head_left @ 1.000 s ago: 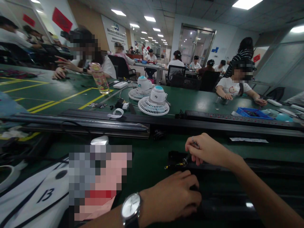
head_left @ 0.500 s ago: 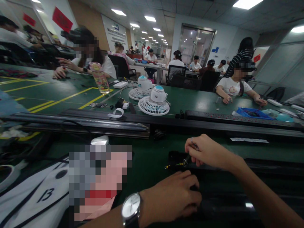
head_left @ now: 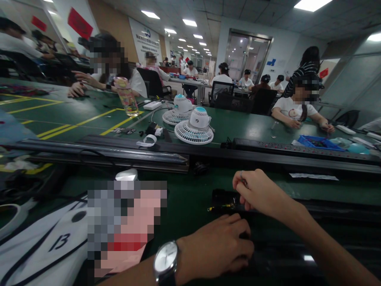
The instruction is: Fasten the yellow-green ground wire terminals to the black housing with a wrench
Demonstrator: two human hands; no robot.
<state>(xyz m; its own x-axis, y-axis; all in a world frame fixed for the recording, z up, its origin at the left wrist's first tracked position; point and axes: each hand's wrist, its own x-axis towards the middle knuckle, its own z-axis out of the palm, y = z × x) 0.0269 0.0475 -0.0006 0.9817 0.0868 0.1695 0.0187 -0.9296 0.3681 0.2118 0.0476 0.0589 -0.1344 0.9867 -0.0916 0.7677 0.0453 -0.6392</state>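
Observation:
My left hand (head_left: pixel 220 244), with a wristwatch (head_left: pixel 165 260) on its wrist, lies curled on a long black part (head_left: pixel 285 238) at the near edge of the green table (head_left: pixel 184 198); its fingers are closed round the part's dark edge. Just beyond it my right hand (head_left: pixel 258 190) is closed in a pinch on a small metal tool (head_left: pixel 243 183), whose tip points down at a black component with yellow-tipped wires (head_left: pixel 222 205).
A black rail (head_left: pixel 119 157) and a power strip (head_left: pixel 297 149) cross the table. Two small white fans (head_left: pixel 195 129), a drink bottle (head_left: pixel 127 97) and a blue tray (head_left: pixel 318 142) stand behind. Other people sit at the far side. A white printed cloth (head_left: pixel 38 246) lies at lower left.
My right hand has shifted slightly down and forward over the wired component. The left hand has stayed put.

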